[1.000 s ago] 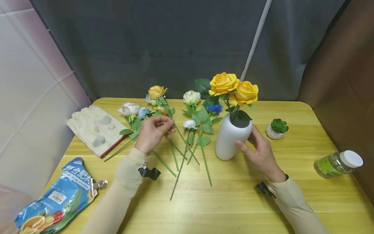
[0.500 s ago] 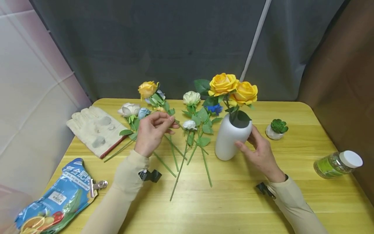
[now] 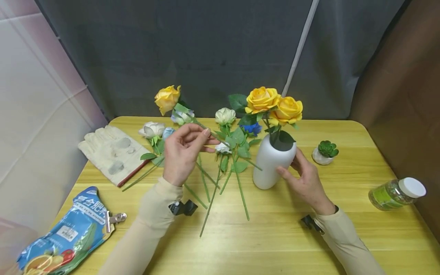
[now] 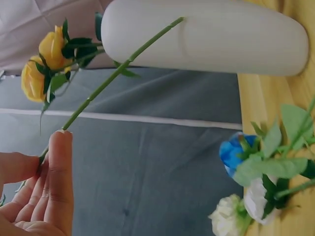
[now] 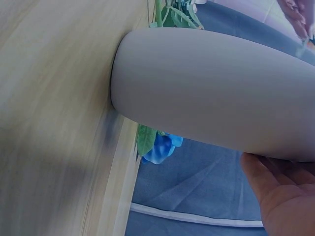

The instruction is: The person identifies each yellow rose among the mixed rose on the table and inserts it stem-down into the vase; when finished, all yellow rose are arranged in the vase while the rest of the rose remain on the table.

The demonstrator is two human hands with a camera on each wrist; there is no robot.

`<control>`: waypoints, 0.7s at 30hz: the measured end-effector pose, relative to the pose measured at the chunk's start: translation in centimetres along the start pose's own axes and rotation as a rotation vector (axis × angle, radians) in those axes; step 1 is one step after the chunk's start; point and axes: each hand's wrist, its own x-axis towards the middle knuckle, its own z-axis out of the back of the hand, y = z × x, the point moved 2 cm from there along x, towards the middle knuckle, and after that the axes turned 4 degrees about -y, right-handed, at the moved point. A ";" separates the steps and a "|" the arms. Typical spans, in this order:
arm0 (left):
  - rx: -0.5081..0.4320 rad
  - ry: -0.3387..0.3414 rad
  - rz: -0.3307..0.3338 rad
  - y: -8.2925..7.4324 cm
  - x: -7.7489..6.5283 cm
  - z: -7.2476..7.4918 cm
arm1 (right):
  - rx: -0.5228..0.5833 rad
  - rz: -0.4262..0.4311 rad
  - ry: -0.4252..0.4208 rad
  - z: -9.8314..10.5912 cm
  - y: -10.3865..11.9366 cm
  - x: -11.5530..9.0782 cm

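Observation:
My left hand (image 3: pixel 182 154) pinches the green stem of a yellow rose (image 3: pixel 167 100) between thumb and fingers. The bloom points up and left; the bare stem end (image 4: pixel 162 33) slants toward the vase and overlaps it in the left wrist view. A white vase (image 3: pixel 269 168) stands upright on the table, holding two yellow roses (image 3: pixel 262 99). My right hand (image 3: pixel 306 181) grips the vase's right side, thumb in front and fingers curled behind, partly hidden. Beneath and beside my left hand lie loose flowers, among them a white rose (image 3: pixel 225 115) and a blue rose (image 3: pixel 252 128).
A work glove (image 3: pixel 113 152) and a blue printed bag (image 3: pixel 65 233) with a metal clip (image 3: pixel 116 217) lie at the left. Right of the vase stands a small potted succulent (image 3: pixel 326 149). Farther right is a white-lidded jar (image 3: pixel 395 194). Several flower stems cross mid-table.
My left hand has lifted the yellow rose from the loose flowers; its bloom moved up and left and its stem end swung right toward the vase. My right hand stays on the vase.

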 end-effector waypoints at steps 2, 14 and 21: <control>-0.021 -0.003 -0.030 -0.3 0.0 -0.5 | 0.003 0.005 -0.001 0.0 0.0 0.0; -0.136 -0.040 -0.170 -2.1 0.7 -1.5 | -0.003 0.027 -0.001 -0.1 0.1 0.1; -0.171 -0.071 -0.264 -3.1 1.2 -1.7 | -0.011 0.007 0.004 -0.1 0.1 0.0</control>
